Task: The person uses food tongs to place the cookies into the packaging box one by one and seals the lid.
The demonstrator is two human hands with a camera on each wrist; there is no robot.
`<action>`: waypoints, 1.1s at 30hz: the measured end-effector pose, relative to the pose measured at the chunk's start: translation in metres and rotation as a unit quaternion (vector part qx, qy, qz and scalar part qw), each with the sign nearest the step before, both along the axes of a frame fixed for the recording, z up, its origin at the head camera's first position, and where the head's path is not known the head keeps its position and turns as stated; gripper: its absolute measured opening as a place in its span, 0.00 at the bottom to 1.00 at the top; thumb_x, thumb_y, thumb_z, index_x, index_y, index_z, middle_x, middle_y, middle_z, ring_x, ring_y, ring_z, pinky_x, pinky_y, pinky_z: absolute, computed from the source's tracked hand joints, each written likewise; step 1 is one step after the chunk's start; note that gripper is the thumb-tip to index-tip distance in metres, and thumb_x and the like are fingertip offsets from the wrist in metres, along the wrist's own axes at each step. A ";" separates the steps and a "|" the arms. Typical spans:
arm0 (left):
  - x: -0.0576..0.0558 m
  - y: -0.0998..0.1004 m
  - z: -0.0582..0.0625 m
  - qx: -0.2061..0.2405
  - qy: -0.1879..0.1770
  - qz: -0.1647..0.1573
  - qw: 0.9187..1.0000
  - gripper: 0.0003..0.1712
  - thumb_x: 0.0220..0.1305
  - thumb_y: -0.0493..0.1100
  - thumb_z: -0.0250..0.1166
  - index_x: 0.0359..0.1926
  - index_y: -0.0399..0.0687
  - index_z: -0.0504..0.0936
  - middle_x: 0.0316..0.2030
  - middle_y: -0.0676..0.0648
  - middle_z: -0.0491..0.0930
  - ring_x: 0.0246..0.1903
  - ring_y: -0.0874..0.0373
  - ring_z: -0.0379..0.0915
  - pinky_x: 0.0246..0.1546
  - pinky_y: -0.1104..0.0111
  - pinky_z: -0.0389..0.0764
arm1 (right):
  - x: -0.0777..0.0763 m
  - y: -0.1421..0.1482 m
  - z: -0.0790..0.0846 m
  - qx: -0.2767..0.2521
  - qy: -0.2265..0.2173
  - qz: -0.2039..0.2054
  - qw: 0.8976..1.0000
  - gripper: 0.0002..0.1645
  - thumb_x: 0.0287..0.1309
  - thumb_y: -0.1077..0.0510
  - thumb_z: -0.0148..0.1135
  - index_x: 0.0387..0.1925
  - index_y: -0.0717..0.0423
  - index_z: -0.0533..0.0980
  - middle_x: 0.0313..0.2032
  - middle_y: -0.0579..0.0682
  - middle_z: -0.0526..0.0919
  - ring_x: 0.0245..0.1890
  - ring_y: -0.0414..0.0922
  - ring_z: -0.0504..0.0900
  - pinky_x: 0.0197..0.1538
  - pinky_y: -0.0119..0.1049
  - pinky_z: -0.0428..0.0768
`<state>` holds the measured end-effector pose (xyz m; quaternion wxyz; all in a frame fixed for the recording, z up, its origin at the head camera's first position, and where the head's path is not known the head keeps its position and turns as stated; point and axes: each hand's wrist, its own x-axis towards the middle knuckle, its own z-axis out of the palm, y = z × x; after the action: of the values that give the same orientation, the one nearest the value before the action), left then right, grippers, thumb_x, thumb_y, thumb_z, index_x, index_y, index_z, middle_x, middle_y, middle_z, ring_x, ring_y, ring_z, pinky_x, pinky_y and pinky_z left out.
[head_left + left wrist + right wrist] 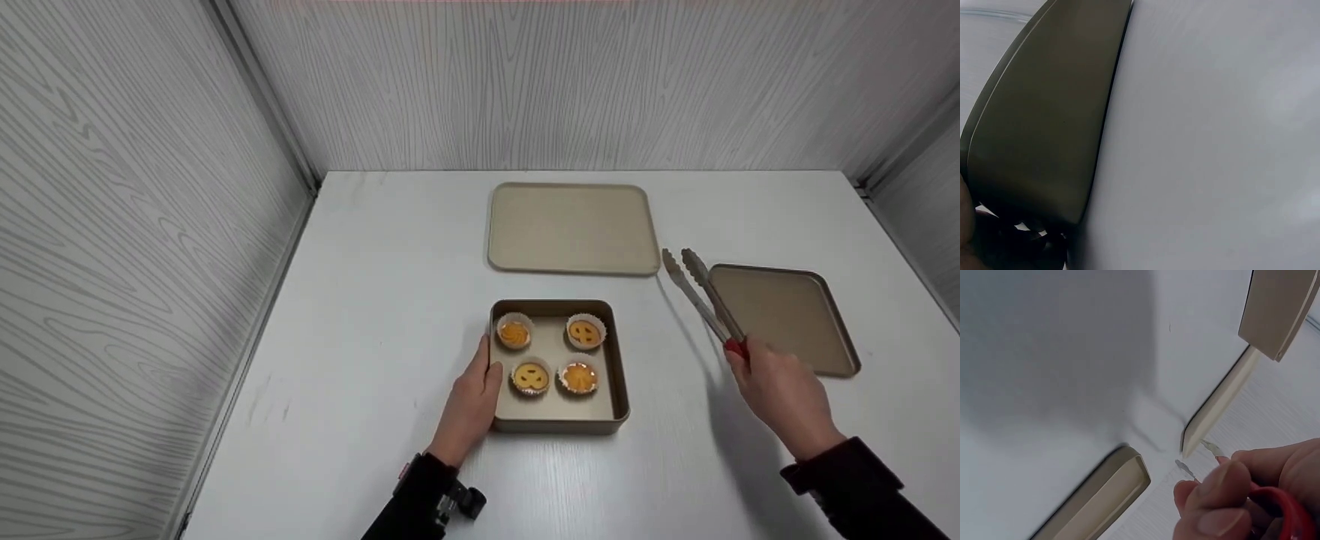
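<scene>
A deep square baking pan (551,426) stands at the middle of the table with several small egg-tart-like pastries in paper cups, among them a front left one (531,376) and a back right one (585,331). My left hand (469,397) grips the pan's left wall, thumb at the rim. In the left wrist view the pan's outer side (1044,112) fills the left part. My right hand (784,390) holds metal tongs (705,296) with red grips, tips apart and pointing away with nothing between them. The right wrist view shows the fingers (1221,486) curled round the red handle (1292,512).
Behind the pan lies a flat beige rectangular tray (574,229). A shallow square brown tray (784,315) lies at the right, partly behind the right hand and tongs. Wood-grain panels (525,90) enclose the white table (360,315) at the back and sides.
</scene>
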<state>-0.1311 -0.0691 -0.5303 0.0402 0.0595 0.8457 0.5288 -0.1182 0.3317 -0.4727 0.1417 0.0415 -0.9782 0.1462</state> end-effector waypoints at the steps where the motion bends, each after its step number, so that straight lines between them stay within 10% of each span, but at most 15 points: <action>1: 0.000 0.000 0.000 0.000 -0.001 0.000 1.000 0.33 0.83 0.46 0.44 0.80 0.36 0.50 0.77 0.37 0.55 0.76 0.45 0.53 0.76 0.53 0.57 | -0.001 0.000 -0.001 0.000 -0.003 -0.002 1.000 0.18 0.68 0.60 0.63 0.26 0.62 0.66 0.15 0.54 0.67 0.13 0.51 0.66 0.13 0.47 0.64; 33: 0.000 -0.001 -0.001 0.005 0.011 -0.009 1.000 0.34 0.83 0.46 0.44 0.80 0.34 0.49 0.77 0.35 0.54 0.76 0.44 0.53 0.76 0.52 0.58 | -0.001 -0.010 -0.026 0.028 -0.123 -0.033 0.991 0.26 0.63 0.49 0.69 0.40 0.69 0.69 0.12 0.49 0.68 0.11 0.44 0.67 0.11 0.37 0.64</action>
<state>-0.1311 -0.0701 -0.5318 0.0352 0.0735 0.8429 0.5319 -0.1190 0.3212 -0.4991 0.0234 -0.0055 -0.9927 0.1180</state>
